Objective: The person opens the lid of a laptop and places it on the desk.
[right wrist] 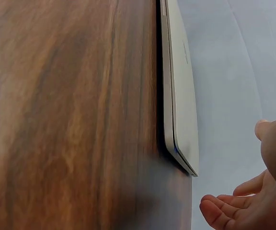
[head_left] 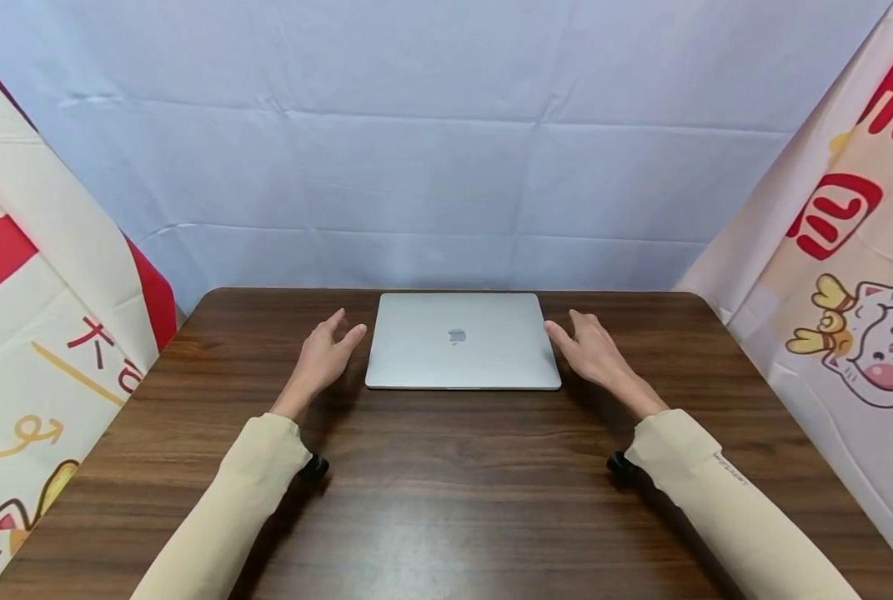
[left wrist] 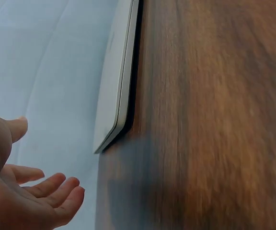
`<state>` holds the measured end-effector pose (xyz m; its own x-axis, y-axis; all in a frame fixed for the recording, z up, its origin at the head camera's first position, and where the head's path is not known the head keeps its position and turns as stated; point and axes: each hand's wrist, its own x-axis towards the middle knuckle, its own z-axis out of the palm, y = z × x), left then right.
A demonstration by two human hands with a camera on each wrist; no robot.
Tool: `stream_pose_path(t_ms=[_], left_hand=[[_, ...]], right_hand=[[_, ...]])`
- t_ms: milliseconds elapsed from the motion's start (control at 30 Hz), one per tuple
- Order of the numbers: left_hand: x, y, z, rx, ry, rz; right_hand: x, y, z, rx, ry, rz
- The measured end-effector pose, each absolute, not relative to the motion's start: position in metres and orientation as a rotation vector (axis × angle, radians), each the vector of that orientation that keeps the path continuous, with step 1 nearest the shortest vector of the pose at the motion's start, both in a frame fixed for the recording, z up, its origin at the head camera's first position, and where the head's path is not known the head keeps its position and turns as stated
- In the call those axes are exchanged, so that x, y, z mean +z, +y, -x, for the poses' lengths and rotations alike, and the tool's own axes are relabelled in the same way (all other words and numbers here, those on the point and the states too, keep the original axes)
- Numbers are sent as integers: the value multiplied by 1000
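Note:
A closed silver laptop (head_left: 461, 358) with a dark apple logo lies flat near the far edge of the wooden table. Just off its left side is my left hand (head_left: 323, 357), fingers relaxed and thumb apart. My right hand (head_left: 592, 350) is close to the laptop's right side in the same manner, its thumb near the edge. Both wrist views show a gap between the hand and the laptop (left wrist: 113, 81), and neither palm holds anything. In the right wrist view the laptop's (right wrist: 181, 91) thin side and corner are visible.
The dark brown wooden table (head_left: 446, 467) has rounded far corners. A pale blue cloth (head_left: 431, 167) hangs behind it. Printed cloths with red characters and cartoon cats hang at the left (head_left: 63, 333) and right (head_left: 761, 250). Dark wrist devices (head_left: 314, 467) sit below the cuffs.

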<state>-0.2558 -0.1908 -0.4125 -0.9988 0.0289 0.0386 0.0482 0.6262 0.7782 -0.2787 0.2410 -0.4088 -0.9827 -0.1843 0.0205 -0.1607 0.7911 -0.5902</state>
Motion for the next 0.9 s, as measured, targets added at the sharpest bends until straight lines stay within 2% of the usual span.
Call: stream_pose_path(t_ms=[900], left_hand=[[-421,-161,283,-1692,-2790,-46]], right_hand=[[-423,216,303,-1023,2833,189]])
